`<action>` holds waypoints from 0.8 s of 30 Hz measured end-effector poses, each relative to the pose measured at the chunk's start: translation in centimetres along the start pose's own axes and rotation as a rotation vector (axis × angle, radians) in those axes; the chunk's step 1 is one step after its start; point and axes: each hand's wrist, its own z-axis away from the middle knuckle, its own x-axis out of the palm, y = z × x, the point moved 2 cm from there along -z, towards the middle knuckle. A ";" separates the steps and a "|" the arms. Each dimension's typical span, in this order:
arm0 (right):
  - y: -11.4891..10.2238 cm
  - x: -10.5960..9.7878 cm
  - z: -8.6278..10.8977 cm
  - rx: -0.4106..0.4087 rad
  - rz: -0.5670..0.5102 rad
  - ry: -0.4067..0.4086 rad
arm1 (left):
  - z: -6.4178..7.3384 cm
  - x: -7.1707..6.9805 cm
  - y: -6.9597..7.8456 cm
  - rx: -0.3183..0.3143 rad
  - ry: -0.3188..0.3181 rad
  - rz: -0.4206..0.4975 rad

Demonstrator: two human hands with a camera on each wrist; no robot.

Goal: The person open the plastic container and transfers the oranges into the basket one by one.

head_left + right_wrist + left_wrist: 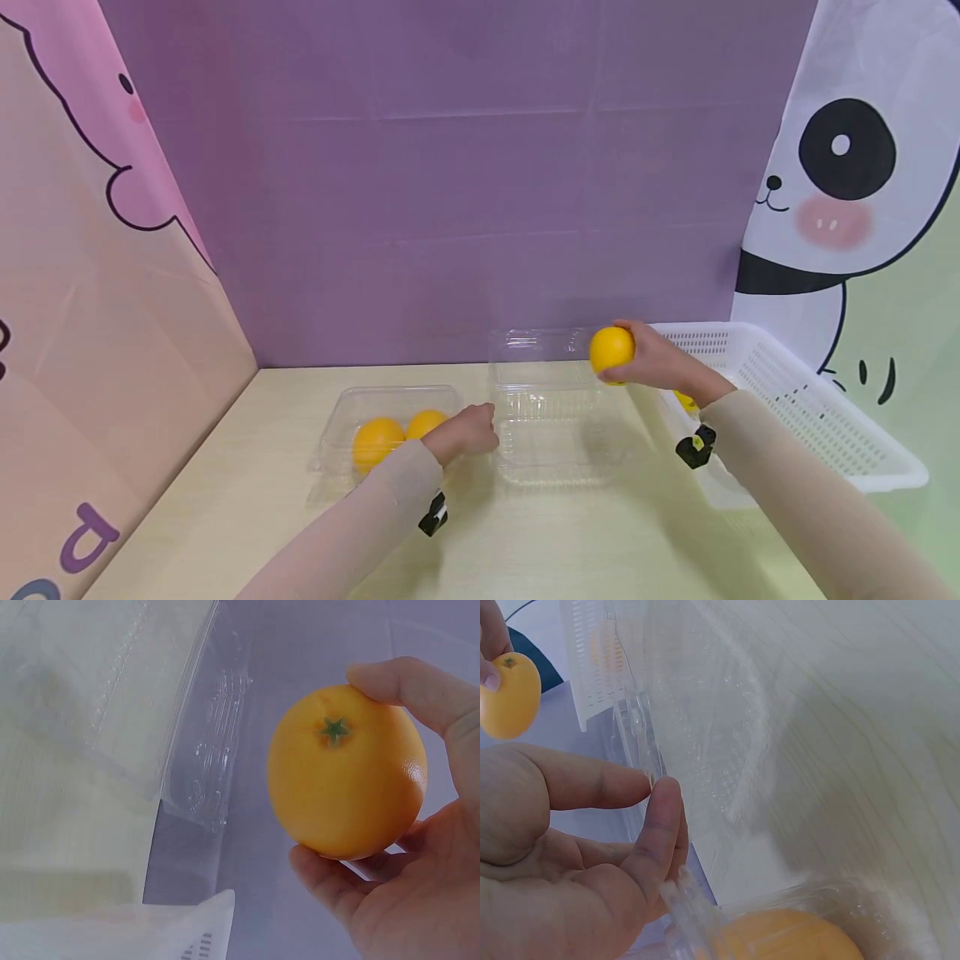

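Observation:
My right hand (660,358) grips an orange (612,350) with a green star-shaped stem mark, held up above the back right of an open clear plastic box (555,475). In the right wrist view the thumb and fingers curl round the orange (345,776). My left hand (468,429) is at the left side of that box. In the left wrist view its thumb and forefinger pinch the thin clear edge (651,781). Left of it stands another clear plastic box (337,408) with two oranges (377,444) inside, partly hidden by the left forearm.
A white perforated basket (825,417) stands on the right, with something yellow-orange (686,401) inside, mostly covered by the right arm. The raised clear lid (540,346) is against the purple backdrop (450,167). Pale wooden tabletop (540,550) spans the front.

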 end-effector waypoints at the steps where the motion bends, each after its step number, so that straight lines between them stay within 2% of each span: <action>1: 0.1 -0.1 0.1 0.001 0.002 0.002 | 0.0 0.0 0.0 -0.001 0.000 -0.001; 24: 2.4 -3.0 1.5 0.075 0.028 0.018 | 0.1 0.0 0.1 -0.015 0.001 0.011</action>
